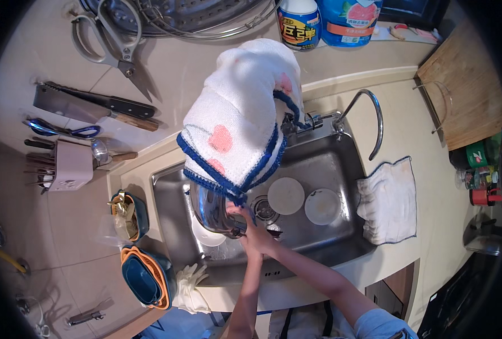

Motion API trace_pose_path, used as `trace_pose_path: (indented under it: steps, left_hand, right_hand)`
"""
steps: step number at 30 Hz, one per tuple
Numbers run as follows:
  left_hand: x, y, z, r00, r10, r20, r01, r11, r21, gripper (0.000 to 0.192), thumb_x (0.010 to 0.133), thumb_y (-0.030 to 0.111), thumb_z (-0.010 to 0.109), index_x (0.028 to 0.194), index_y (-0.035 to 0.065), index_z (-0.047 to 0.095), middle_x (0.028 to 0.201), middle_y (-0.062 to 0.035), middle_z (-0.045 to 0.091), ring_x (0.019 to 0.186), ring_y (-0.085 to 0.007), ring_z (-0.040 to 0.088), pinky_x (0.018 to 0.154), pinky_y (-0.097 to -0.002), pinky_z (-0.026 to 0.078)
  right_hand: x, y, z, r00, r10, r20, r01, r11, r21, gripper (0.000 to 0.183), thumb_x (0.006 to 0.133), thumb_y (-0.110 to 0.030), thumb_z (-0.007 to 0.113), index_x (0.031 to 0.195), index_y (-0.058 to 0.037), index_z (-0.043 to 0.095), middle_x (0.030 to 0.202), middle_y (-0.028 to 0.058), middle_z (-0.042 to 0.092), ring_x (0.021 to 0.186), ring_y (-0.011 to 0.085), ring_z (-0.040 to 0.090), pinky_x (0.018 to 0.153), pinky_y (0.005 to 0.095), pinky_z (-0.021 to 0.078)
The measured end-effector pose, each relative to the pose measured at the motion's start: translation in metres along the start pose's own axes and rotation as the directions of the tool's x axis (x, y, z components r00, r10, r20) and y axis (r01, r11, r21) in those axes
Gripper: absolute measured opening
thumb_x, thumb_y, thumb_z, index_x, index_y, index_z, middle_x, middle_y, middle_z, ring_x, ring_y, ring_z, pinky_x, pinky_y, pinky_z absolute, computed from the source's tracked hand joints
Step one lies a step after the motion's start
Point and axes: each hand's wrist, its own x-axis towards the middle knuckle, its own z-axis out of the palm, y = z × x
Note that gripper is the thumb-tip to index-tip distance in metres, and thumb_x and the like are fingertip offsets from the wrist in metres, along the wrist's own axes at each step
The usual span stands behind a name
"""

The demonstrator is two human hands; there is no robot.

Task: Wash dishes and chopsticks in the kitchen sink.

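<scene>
My two hands overlap above the left part of the stainless steel sink (pixel 310 156). My right hand (pixel 260 238) grips a shiny metal pot (pixel 208 207) at its near right side. Most of my left hand (pixel 249 245) is behind the right one, next to the pot, so its fingers cannot be made out. A white towel (pixel 238 106) with pink hearts and dark blue edging hangs close to the camera and covers the pot's far side. In the sink lie a round white dish (pixel 286 195), a smaller white dish (pixel 323 207) and another white dish (pixel 207 233) partly under the pot.
A chrome faucet (pixel 378 123) stands behind the sink. A white cloth (pixel 389 203) lies on the right counter. Rubber gloves (pixel 189 288) and nested plastic baskets (pixel 143 277) are at the left. Scissors (pixel 126 63) and a cleaver (pixel 71 104) hang on the wall.
</scene>
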Motion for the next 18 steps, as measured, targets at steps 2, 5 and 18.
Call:
trace_pose_path:
  steps: [2, 5, 18]
  left_hand:
    - [0.003, 0.004, -0.002, 0.999, -0.003, -0.043, 0.003, 1.0, -0.008, 0.044, 0.082, 0.027, 0.047, 0.117, 0.0018, 0.035, 0.113, -0.0126, 0.042, 0.103, -0.0224, 0.043, 0.086, -0.0311, 0.035]
    - [0.003, -0.025, -0.004, 0.971, 0.198, 0.133, -0.189, 0.979, -0.08, 0.048, 0.082, 0.031, 0.046, 0.119, 0.0028, 0.032, 0.116, -0.0119, 0.04, 0.106, -0.0226, 0.041, 0.088, -0.0317, 0.033]
    - [-0.023, 0.016, 0.004, 0.977, -0.056, 0.205, 0.042, 0.996, 0.074, 0.056, 0.084, 0.046, 0.031, 0.124, 0.0079, 0.027, 0.128, -0.0081, 0.029, 0.118, -0.023, 0.027, 0.099, -0.0354, 0.02]
  right_hand:
    - [-0.002, 0.002, -0.013, 0.965, 0.261, 0.006, -0.261, 0.965, -0.005, 0.038, 0.087, -0.027, 0.032, 0.119, -0.0066, 0.032, 0.111, 0.0127, 0.043, 0.095, 0.0196, 0.049, 0.085, 0.0296, 0.0347]
    - [-0.012, 0.046, -0.009, 0.969, 0.241, 0.045, -0.225, 0.946, -0.233, 0.04, 0.087, -0.028, 0.031, 0.121, -0.0069, 0.031, 0.118, 0.0139, 0.038, 0.105, 0.0233, 0.042, 0.089, 0.0312, 0.0308]
    - [-0.025, 0.049, -0.004, 0.911, 0.367, 0.186, -0.412, 0.798, 0.441, 0.051, 0.089, -0.038, 0.016, 0.13, -0.0084, 0.016, 0.134, 0.0109, 0.017, 0.124, 0.0206, 0.014, 0.099, 0.0305, 0.0098]
